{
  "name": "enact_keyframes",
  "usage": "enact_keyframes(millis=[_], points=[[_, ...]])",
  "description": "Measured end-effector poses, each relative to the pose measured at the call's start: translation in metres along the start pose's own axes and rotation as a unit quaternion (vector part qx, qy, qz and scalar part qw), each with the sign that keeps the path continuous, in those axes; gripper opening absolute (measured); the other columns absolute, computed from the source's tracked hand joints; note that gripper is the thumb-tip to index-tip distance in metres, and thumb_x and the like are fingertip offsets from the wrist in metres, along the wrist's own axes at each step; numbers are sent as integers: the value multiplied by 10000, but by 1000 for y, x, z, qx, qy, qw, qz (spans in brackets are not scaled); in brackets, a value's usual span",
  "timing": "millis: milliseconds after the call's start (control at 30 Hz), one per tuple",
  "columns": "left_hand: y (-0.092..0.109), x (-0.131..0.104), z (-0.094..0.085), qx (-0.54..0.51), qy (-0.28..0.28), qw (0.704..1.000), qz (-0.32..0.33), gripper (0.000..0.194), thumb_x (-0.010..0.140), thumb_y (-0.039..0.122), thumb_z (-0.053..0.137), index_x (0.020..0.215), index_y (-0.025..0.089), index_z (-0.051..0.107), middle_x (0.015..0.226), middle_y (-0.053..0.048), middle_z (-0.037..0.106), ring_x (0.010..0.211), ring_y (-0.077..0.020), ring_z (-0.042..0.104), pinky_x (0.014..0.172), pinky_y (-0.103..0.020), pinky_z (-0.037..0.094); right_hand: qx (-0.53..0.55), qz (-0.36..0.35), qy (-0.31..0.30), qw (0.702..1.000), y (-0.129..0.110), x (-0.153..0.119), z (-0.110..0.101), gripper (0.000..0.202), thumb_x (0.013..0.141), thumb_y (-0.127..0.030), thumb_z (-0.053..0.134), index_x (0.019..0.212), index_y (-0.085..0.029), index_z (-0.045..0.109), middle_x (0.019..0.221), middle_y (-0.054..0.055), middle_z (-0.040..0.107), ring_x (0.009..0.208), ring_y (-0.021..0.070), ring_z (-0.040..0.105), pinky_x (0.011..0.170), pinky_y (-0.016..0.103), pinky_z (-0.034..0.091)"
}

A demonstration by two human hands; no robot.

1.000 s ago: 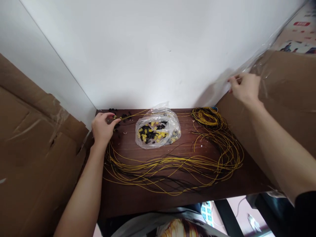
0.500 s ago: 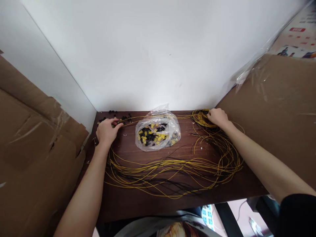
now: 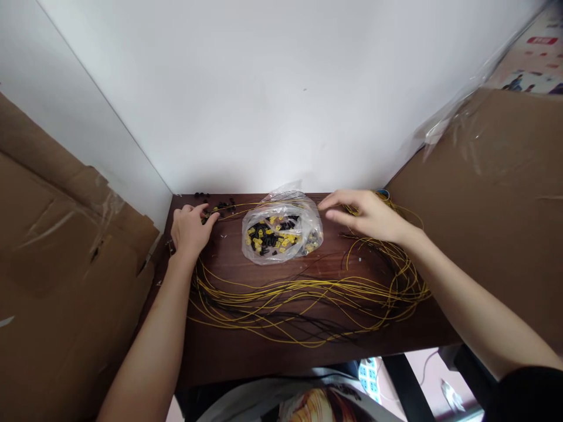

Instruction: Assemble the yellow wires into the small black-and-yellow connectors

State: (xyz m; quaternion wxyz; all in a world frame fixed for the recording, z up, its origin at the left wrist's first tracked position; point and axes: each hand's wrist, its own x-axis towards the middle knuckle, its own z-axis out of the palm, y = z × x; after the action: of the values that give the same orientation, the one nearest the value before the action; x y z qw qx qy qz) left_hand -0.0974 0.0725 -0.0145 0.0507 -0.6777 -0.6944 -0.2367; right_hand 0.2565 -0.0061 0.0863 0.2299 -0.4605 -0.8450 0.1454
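Note:
My left hand is at the back left of the dark wooden table, beside small black parts. Its thumb and index finger are apart, at the ends of thin yellow wires; whether it grips anything is hidden. My right hand is over the wires right of the plastic bag, thumb and fingers spread, nothing between them. The clear plastic bag lies between my hands, with yellow and black connectors in its opening. Long yellow and black wires curve across the front and up the right side.
Cardboard stands on the left and on the right, with a white wall behind. Below the table's front edge are a printed bag and a blue-white object.
My right hand has left the coiled wires at the back right, moved left towards the plastic bag and opened. My left hand has stayed nearly in place. The view has shifted slightly.

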Motion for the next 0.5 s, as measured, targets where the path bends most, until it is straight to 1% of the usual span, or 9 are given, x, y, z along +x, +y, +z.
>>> enact_keyframes(millis=[67, 100, 167, 267, 333, 400, 500], points=[[2, -2, -3, -21, 25, 999, 30, 415, 816, 435, 532, 1123, 183, 652, 917, -103, 623, 943, -292, 498, 798, -377, 423, 42, -50, -84, 994, -23, -6, 11, 247, 883, -322, 501, 1031, -190, 648, 987, 46, 673, 884, 153, 618, 810, 309, 468], [4, -3, -5, -31, 37, 998, 46, 395, 820, 418, 530, 1111, 182, 657, 918, -99, 622, 942, -286, 490, 815, -381, 417, 41, -62, -120, 990, -30, -10, 19, 240, 886, -314, 501, 1030, -190, 648, 975, 45, 670, 871, 148, 618, 806, 306, 469], [9, -6, -9, -48, 54, 994, 77, 351, 835, 390, 512, 1070, 187, 676, 920, -92, 618, 934, -273, 480, 826, -382, 412, 6, -64, -149, 987, -39, -17, 37, 235, 885, -304, 511, 1031, -179, 647, 979, 63, 658, 878, 162, 615, 790, 310, 471], [17, -9, -15, -70, 55, 988, 130, 306, 856, 338, 472, 991, 191, 704, 893, -83, 616, 917, -255, 476, 819, -367, 413, -57, -46, -168, 983, -43, -26, 63, 211, 870, -269, 540, 1023, -174, 650, 981, 79, 646, 877, 183, 614, 753, 313, 465], [20, -11, -17, -88, 37, 982, 163, 303, 859, 318, 460, 953, 179, 712, 860, -83, 621, 903, -248, 483, 806, -358, 419, -80, -41, -180, 980, -44, -30, 74, 162, 858, -238, 552, 953, -178, 669, 905, 69, 642, 832, 185, 609, 701, 302, 453], [23, -12, -19, -114, -2, 974, 195, 308, 860, 310, 455, 940, 160, 712, 850, -84, 634, 880, -237, 509, 789, -343, 424, -66, -35, -177, 981, -44, -33, 78, 147, 859, -189, 533, 854, -174, 680, 839, 58, 630, 790, 169, 597, 674, 284, 438], [27, -17, -18, -167, -97, 957, 216, 308, 858, 310, 459, 953, 150, 705, 831, -68, 667, 776, -190, 572, 722, -290, 433, 49, -34, -166, 984, -43, -33, 72, 147, 849, -153, 536, 807, -169, 676, 798, 33, 622, 716, 116, 575, 663, 248, 429]])
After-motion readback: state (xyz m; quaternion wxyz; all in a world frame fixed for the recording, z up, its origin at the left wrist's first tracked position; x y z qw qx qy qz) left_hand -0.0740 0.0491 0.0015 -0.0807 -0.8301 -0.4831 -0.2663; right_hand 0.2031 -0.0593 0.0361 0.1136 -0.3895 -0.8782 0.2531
